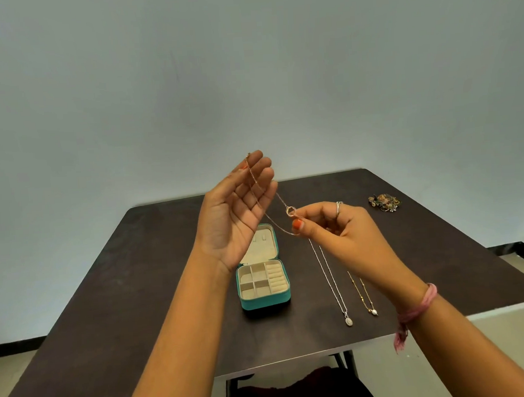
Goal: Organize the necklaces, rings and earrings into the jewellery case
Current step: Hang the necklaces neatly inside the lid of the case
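A thin rose-gold necklace [280, 200] with a small ring pendant is stretched in the air between my hands. My left hand [240, 209] is raised palm up and pinches one end of the chain at its fingertips. My right hand [333, 224] pinches the chain beside the pendant. Below them stands the teal jewellery case [286, 298], lid open, its beige compartments bare. A silver necklace [333, 286] and a gold necklace [363, 293] lie straight on the table to the case's right.
A small heap of rings and earrings [384, 202] lies at the far right of the dark brown table [138, 298]. A plain wall rises behind the table. The table's front edge is close to my body.
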{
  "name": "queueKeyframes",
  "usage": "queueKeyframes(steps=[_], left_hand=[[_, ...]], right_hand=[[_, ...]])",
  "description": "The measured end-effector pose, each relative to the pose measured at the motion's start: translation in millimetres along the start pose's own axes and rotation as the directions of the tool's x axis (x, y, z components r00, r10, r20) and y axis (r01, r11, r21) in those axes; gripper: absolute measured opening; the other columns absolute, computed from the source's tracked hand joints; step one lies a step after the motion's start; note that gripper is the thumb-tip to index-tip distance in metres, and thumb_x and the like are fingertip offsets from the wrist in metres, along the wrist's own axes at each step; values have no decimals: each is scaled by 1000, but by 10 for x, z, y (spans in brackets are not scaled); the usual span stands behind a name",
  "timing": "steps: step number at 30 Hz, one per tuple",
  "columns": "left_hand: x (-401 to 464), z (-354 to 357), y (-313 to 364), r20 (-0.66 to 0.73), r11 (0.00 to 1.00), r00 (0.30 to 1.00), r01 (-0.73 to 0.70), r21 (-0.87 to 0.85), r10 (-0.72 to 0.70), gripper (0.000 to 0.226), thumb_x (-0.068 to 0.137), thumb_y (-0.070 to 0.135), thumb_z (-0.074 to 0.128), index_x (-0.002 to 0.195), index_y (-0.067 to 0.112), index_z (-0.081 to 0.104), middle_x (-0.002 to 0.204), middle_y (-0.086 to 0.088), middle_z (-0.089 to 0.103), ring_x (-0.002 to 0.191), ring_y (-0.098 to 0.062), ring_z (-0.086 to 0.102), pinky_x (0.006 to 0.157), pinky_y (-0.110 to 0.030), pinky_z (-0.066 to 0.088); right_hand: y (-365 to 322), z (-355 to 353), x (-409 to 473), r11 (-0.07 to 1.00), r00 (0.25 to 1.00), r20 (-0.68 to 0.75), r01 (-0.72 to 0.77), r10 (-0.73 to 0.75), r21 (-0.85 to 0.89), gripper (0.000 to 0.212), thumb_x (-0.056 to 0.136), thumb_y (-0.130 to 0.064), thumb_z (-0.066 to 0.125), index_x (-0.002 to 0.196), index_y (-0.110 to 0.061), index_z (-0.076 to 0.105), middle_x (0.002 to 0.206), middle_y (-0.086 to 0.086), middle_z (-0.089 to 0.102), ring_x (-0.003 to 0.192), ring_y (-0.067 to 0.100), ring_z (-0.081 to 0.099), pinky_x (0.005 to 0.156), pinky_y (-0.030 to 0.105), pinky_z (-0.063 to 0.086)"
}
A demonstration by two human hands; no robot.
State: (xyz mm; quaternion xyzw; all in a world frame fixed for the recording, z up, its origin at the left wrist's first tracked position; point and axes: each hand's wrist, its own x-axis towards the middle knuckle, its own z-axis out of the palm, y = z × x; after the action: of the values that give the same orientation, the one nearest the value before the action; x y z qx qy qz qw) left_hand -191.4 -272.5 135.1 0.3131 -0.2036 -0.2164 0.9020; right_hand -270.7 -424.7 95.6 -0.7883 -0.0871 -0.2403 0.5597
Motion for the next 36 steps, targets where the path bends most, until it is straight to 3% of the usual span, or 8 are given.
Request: queueKeyframes(steps=[3,7,11,17,21,26,32,36], left_hand=[[-16,0,-39,-27,999,999,-31,-11,30,30,93,10,48,120,3,59,107,-12,71,96,-19,70,83,-30,57],[-20,-20,-55,-61,999,997,-46,29,47,33,96,10,45,127,1,54,118,-16,67,109,-25,65,88,-32,55],[-30,-26,-51,-85,995,995,-43,92,51,32,97,11,46,125,0,56,117,-18,67,109,-28,65,87,-32,56],[-44,-15,-30,-69,971,998,21,237,-4,27,96,14,47,116,1,61,112,-17,69,104,-26,67,87,-33,56],[-67,4,-29,-40,933,996,92,347,-83,29,95,15,49,116,-1,61,110,-16,70,95,-24,70,77,-30,59],[-99,4,-66,-41,889,991,131,438,-126,21,95,14,51,104,3,66,97,-12,71,79,-20,66,74,-32,59],[-126,7,-84,-31,881,990,139,453,-140,19,97,12,48,100,1,63,85,-13,68,72,-19,70,80,-36,58],[-145,-5,-61,-3,892,990,129,433,-141,19,96,12,49,102,1,63,86,-13,70,75,-22,71,82,-37,58]], right_hand=[[-22,-7,-21,990,999,15,51,-49,-128,12,87,-19,65,97,-23,71,78,-20,70,78,-4,65,65,9,45],[-76,-46,-19,992,997,24,76,-74,-97,12,88,-19,63,95,-27,69,80,-22,70,77,-4,64,65,8,44],[-102,-95,-11,991,994,66,96,-89,-96,12,89,-21,62,99,-26,69,90,-12,72,87,6,66,76,21,52],[-225,-116,29,989,981,152,133,-122,-60,15,89,-24,57,101,-19,65,89,-6,71,85,10,68,79,23,54],[-305,-144,132,924,958,178,268,-225,-273,13,89,-29,63,99,-24,69,83,0,70,73,21,66,68,44,53],[-438,-185,276,792,925,260,372,-276,-485,16,85,-27,69,101,-28,73,81,-2,65,74,12,62,67,29,49],[-553,-198,407,696,920,333,377,-206,-611,14,83,-36,69,96,-31,70,76,-12,62,71,6,59,67,40,53],[-634,-215,468,688,930,341,337,-138,-642,13,79,-36,72,90,-30,69,68,-16,60,64,1,58,65,26,50]])
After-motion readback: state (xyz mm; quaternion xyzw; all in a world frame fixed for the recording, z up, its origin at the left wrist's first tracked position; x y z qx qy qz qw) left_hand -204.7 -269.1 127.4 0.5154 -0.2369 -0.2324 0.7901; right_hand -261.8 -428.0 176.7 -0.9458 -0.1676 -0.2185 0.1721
